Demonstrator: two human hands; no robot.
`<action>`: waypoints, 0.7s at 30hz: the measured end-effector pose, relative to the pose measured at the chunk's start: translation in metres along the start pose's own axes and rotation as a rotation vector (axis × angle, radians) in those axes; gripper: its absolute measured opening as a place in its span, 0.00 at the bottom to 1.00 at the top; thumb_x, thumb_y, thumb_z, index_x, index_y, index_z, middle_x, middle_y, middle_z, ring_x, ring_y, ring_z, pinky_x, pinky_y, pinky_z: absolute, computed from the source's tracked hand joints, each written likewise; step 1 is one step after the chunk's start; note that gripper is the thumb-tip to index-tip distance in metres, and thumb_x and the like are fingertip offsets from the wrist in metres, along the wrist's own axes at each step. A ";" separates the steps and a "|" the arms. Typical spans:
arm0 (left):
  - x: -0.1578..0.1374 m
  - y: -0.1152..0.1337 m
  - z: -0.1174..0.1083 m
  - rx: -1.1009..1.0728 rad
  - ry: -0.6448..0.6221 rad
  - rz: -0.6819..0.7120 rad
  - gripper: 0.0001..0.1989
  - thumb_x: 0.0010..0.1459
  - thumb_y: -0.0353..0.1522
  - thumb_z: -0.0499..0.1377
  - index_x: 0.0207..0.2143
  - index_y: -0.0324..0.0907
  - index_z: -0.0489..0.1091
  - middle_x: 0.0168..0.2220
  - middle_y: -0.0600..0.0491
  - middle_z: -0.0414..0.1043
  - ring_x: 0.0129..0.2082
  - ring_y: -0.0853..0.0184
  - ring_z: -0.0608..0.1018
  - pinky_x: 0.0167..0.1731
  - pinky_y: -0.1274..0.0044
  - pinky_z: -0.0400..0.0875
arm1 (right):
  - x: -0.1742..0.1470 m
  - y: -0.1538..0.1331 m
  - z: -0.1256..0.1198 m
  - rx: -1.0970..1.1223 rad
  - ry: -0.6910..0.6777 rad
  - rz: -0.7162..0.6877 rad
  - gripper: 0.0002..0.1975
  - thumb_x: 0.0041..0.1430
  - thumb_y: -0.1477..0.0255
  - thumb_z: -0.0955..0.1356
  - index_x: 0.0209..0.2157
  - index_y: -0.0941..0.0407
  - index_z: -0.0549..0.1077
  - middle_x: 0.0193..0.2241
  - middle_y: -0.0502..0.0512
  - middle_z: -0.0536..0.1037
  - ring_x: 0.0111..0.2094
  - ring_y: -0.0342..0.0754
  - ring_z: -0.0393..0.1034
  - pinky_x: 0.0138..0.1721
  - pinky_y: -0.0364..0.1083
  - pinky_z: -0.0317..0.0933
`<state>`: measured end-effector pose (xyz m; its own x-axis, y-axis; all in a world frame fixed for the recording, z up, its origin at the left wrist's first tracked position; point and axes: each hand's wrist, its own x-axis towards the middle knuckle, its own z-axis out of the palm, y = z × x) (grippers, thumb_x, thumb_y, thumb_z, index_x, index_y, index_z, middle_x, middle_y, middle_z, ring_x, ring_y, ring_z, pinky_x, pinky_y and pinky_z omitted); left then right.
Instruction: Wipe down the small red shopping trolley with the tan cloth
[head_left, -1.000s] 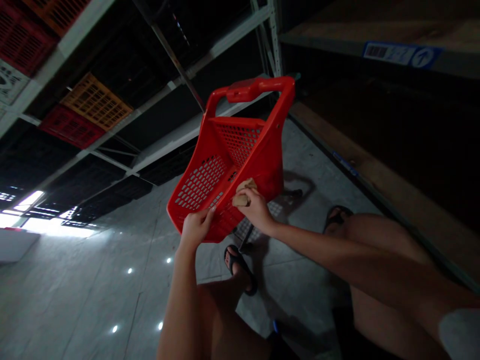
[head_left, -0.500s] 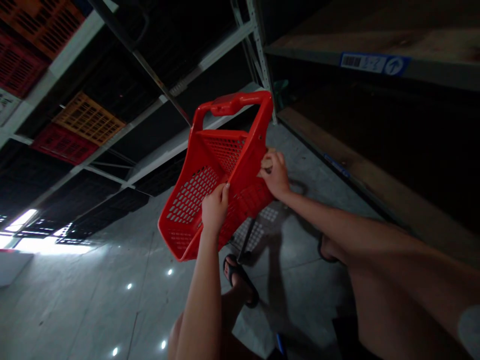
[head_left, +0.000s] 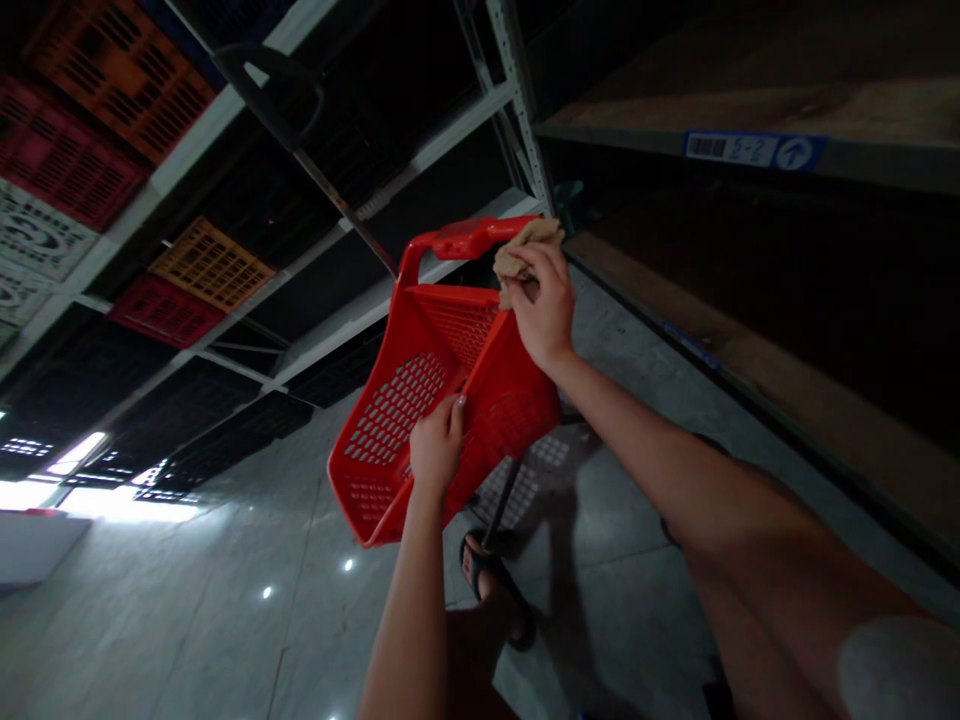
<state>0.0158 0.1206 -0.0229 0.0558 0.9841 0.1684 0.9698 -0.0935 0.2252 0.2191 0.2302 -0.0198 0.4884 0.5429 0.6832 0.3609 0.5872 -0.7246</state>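
In front of me is a red plastic shopping basket with perforated walls and a handle at its far end, tilted above the floor. My left hand is closed over the basket's near side rim. A crumpled tan cloth is pinched in my right hand. The cloth lies against the handle's right-hand end, covering part of it. Beneath the basket, a dark leg or bar reaches down near my sandalled foot; what it belongs to is partly hidden.
Metal racks on the left hold orange, red and white crates. A long pole with a black grip slants behind the basket. On the right are wooden shelves with a blue-and-white label. Grey concrete floor lies below.
My right hand has moved the cloth from the basket's outer side wall up to the right end of the handle. My left hand keeps its hold on the rim. The view has shifted slightly.
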 end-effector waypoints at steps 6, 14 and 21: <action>-0.010 -0.001 0.002 0.039 -0.002 0.027 0.19 0.74 0.40 0.49 0.51 0.46 0.77 0.43 0.50 0.83 0.38 0.64 0.83 0.36 0.78 0.67 | 0.013 0.041 -0.014 -0.065 0.046 -0.046 0.17 0.61 0.72 0.66 0.52 0.49 0.72 0.56 0.58 0.71 0.62 0.56 0.63 0.66 0.64 0.57; -0.016 -0.010 0.006 0.119 0.031 0.060 0.19 0.74 0.39 0.48 0.48 0.45 0.78 0.39 0.49 0.83 0.35 0.64 0.82 0.33 0.78 0.65 | 0.000 0.037 -0.031 -0.068 0.096 -0.025 0.16 0.57 0.75 0.65 0.47 0.50 0.72 0.50 0.58 0.72 0.56 0.55 0.67 0.63 0.62 0.60; -0.012 -0.008 0.003 0.134 0.015 0.043 0.20 0.74 0.41 0.47 0.50 0.46 0.78 0.38 0.48 0.83 0.34 0.63 0.83 0.33 0.76 0.65 | -0.086 -0.009 -0.036 -0.074 -0.271 -0.028 0.15 0.53 0.78 0.67 0.41 0.49 0.77 0.46 0.56 0.75 0.50 0.56 0.70 0.57 0.58 0.65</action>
<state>0.0083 0.1096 -0.0293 0.0953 0.9772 0.1896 0.9897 -0.1134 0.0872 0.2031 0.1566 -0.0754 0.2509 0.6738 0.6951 0.4327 0.5643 -0.7031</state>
